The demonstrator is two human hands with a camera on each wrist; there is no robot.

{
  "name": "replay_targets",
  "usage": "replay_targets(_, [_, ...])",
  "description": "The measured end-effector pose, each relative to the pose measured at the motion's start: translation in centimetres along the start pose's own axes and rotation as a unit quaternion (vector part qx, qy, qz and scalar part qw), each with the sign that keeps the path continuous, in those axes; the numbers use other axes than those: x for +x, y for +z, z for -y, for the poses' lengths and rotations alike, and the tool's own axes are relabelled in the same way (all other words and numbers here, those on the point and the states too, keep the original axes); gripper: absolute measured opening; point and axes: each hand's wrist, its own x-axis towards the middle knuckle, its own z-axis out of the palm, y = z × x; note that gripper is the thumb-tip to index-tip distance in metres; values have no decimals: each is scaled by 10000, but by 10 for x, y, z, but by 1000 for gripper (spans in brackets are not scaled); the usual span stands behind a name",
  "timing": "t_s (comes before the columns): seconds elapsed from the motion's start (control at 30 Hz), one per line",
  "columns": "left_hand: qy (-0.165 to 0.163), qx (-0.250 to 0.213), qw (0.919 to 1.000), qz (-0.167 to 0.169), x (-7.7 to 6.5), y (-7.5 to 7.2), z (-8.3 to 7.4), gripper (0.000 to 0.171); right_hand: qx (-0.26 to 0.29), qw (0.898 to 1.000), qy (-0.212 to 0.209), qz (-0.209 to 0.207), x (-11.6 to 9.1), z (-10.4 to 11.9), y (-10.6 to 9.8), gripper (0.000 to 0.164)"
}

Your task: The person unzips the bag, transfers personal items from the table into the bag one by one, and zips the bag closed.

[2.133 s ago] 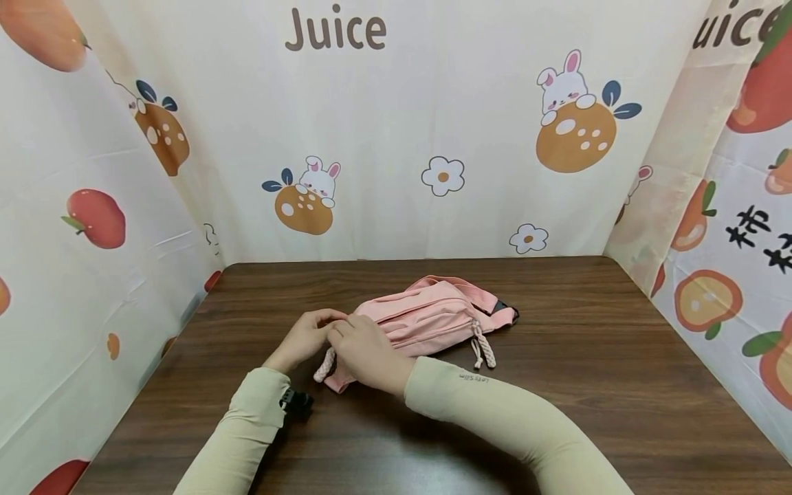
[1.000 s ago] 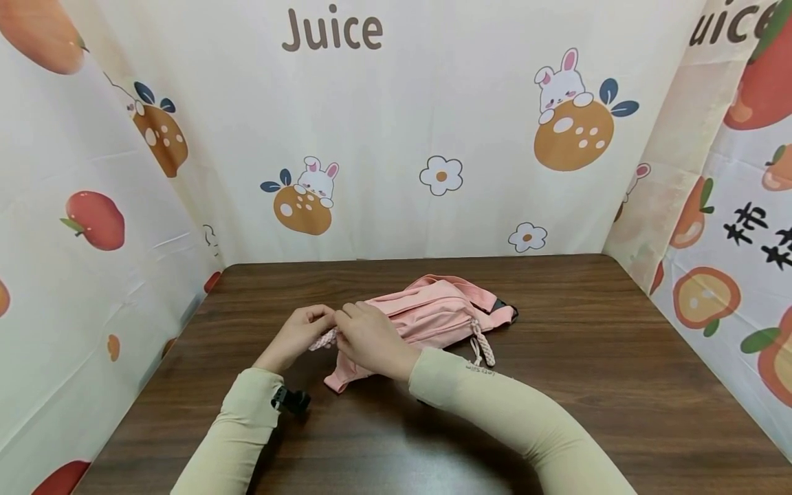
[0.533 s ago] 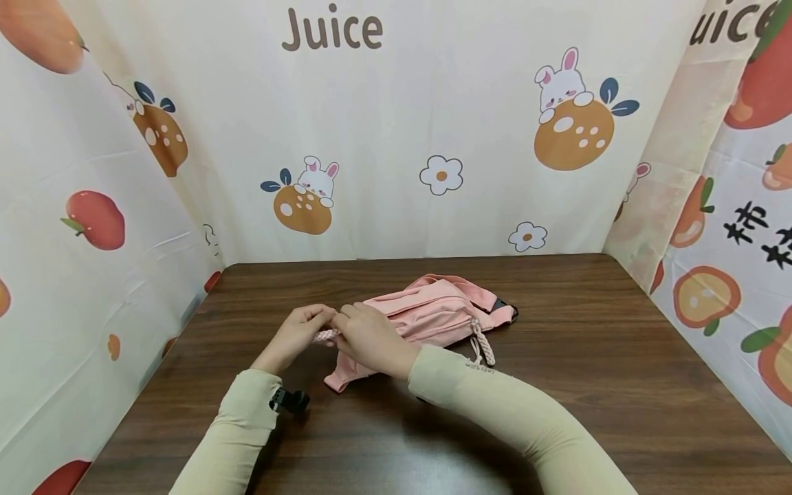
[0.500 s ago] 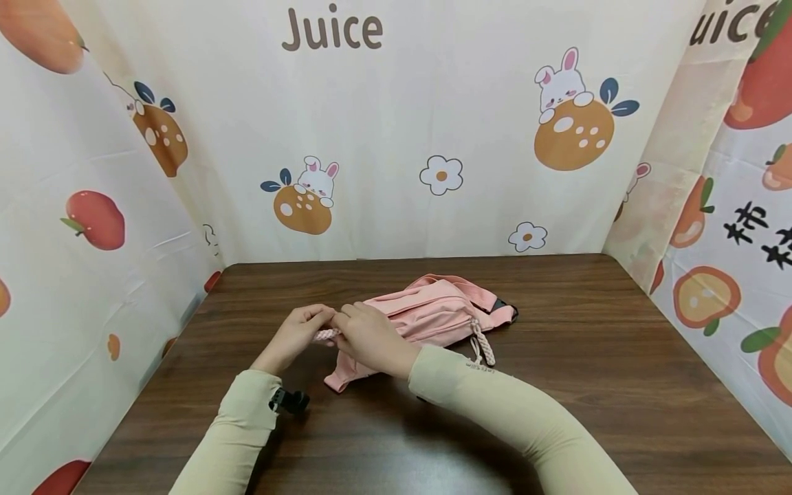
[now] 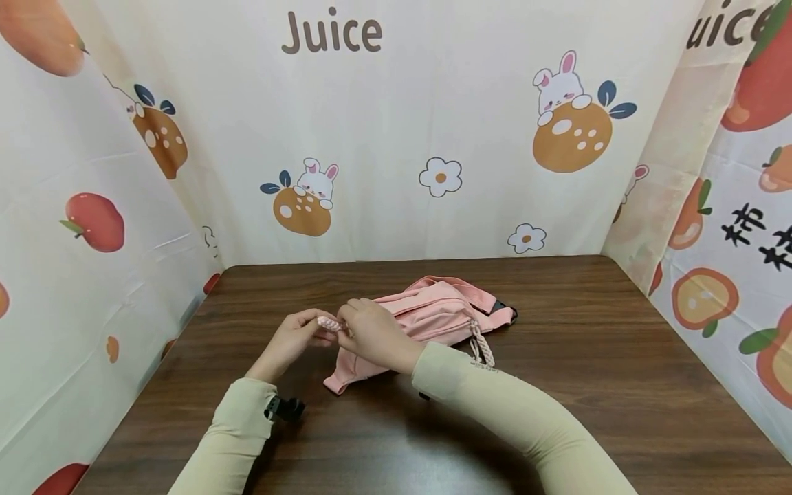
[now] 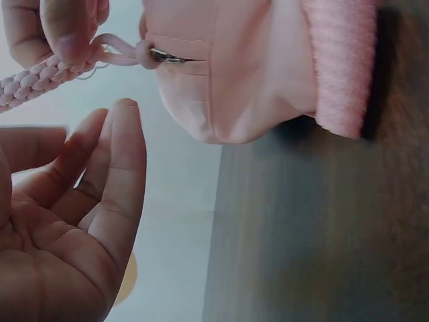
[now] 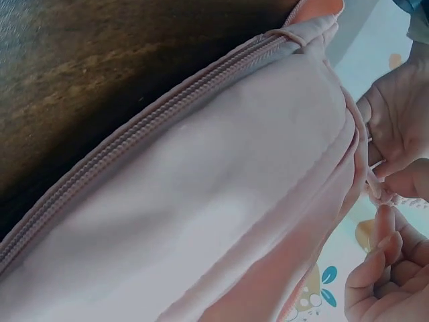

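A pink waist bag [image 5: 436, 309] lies on the table, its strap behind it. My right hand [image 5: 376, 338] is at the bag's left end and pinches a braided cord zipper pull [image 5: 328, 323] between thumb and fingers. In the left wrist view, the cord pull [image 6: 41, 82] is looped to a small metal zipper slider [image 6: 167, 59] at the bag's end. My left hand [image 6: 64, 228] sits just below the cord, fingers fairly straight and thumb apart, gripping nothing. From the right wrist, the zipper [image 7: 181, 87] runs along the bag's edge.
A second braided pull [image 5: 481, 344] hangs at the bag's right end, near a black buckle [image 5: 500, 307]. The brown wooden table [image 5: 588, 357] meets printed curtains [image 5: 383, 137] at the back and sides.
The left cord pull, first hanging toward the table, is now lifted between the hands. My left hand has shifted slightly left and its fingers have come off the cord; the bag stays put.
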Motion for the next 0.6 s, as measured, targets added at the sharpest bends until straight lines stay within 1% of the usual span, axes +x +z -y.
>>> replay_targets(0.13, [263,524,9982,126,-2,3,3,27,398,9987,249,196,1,-3,-3,10])
replay_targets(0.23, [512,1046,9930,214,-5,6,4,28,707,9956,441,431,2,-5,-6,10])
replay_targets(0.33, [629,1524,9860,264,-7,10,5,28,1017,9903,667,667,3,-8,-7,12])
replay_targets(0.43, [638,1842,9806,221,-8,15,4,27,1254,9850,857,816,3,-10,-9,13])
replay_targets(0.6, [499,2132,9757,-7,-9,25,3,29,1479,9789,1068,925,3,-13,-10,14])
